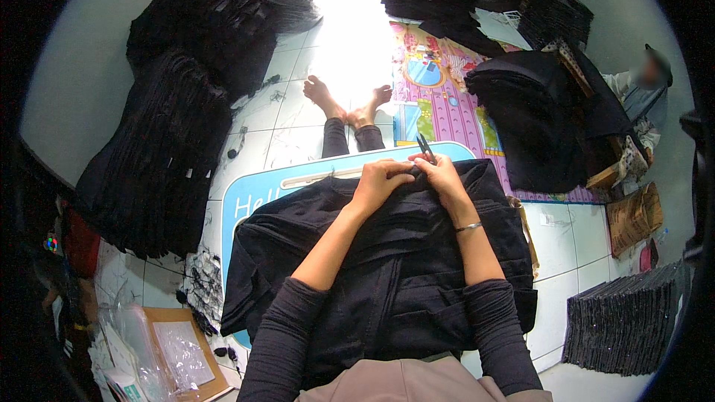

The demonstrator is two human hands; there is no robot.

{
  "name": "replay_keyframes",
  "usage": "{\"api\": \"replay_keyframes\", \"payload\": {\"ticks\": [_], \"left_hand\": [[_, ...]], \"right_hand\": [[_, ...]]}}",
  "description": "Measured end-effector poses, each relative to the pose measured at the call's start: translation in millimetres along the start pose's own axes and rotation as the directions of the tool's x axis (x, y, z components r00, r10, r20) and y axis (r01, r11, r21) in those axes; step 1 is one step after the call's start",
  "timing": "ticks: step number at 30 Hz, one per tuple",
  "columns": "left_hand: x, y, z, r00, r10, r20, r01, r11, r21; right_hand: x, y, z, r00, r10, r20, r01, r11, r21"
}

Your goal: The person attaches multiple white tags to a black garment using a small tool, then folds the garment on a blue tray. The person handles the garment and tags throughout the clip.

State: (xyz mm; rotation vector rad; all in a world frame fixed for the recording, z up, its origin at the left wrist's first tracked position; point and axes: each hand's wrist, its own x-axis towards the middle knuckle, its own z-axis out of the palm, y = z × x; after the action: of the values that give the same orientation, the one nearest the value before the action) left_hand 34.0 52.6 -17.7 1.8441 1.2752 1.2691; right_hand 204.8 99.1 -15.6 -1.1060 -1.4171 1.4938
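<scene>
A black garment (387,260) lies spread over a light blue lap table (242,201) in front of me. My left hand (380,179) pinches the garment's far edge. My right hand (441,173) is beside it, gripping small thread snips (425,147) whose blades point up and away. Both hands meet at the same spot on the fabric edge. A thin bracelet sits on my right wrist. My bare feet (346,100) stretch out on the tiled floor beyond the table.
Tall stacks of black folded garments (179,104) stand at the left and along the back. A colourful play mat (439,82) carries another black pile (529,112). A seated person (640,97) is at the right. Plastic bags (164,350) lie lower left; a grey stack (622,320) sits lower right.
</scene>
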Motion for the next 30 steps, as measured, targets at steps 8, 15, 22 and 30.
{"api": "replay_keyframes", "payload": {"ticks": [8, 15, 22, 30], "left_hand": [[0, 2, 0, 0.979, -0.151, -0.138, 0.148, 0.989, -0.027], [0, -9, 0, 0.919, -0.337, -0.204, 0.318, 0.94, -0.122], [0, -8, -2, 0.922, -0.331, -0.199, 0.305, 0.94, -0.153], [0, -16, -20, 0.929, -0.308, -0.205, 0.291, 0.951, -0.108]], "right_hand": [[-9, -18, 16, 0.898, -0.353, -0.263, 0.118, 0.769, -0.629], [-38, -55, 20, 0.872, -0.481, -0.095, 0.03, 0.246, -0.969], [-36, -40, 38, 0.891, -0.45, 0.061, 0.101, 0.064, -0.993], [-35, -34, 36, 0.93, -0.363, 0.056, 0.059, -0.002, -0.998]]}}
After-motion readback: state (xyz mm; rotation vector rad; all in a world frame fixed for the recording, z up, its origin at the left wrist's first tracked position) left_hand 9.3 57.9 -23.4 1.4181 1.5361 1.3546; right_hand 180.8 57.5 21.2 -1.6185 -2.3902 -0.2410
